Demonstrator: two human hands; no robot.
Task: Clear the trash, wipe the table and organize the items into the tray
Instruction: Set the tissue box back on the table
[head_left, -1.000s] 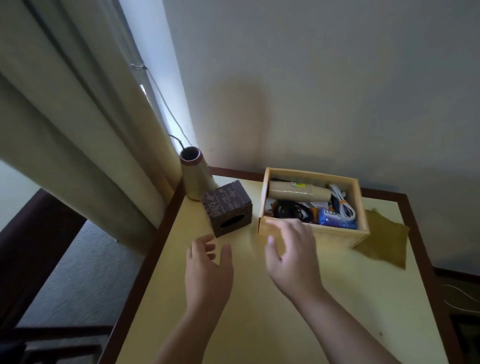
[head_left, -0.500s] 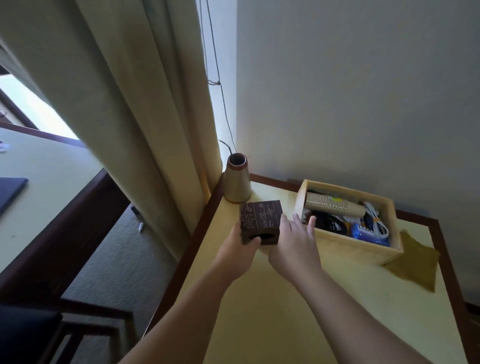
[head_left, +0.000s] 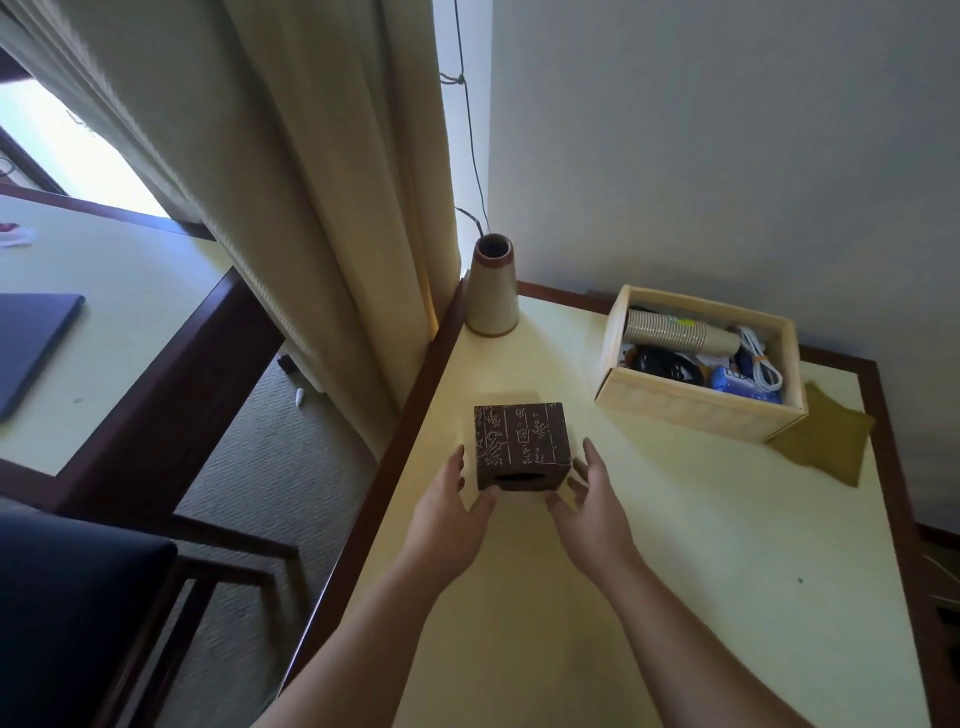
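Flanking the brown tissue box (head_left: 521, 446) on the surface (head_left: 675, 545), left hand (head_left: 451, 512) and right hand (head_left: 592, 506) sit relaxed-open, gripping nothing, maybe thumbs touching.

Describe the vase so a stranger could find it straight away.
Start at the yellow table and follow its left edge to the far corner by the curtain. There stands the vase: cream, cone-shaped, dark-rimmed, taller than the patterned brown box.
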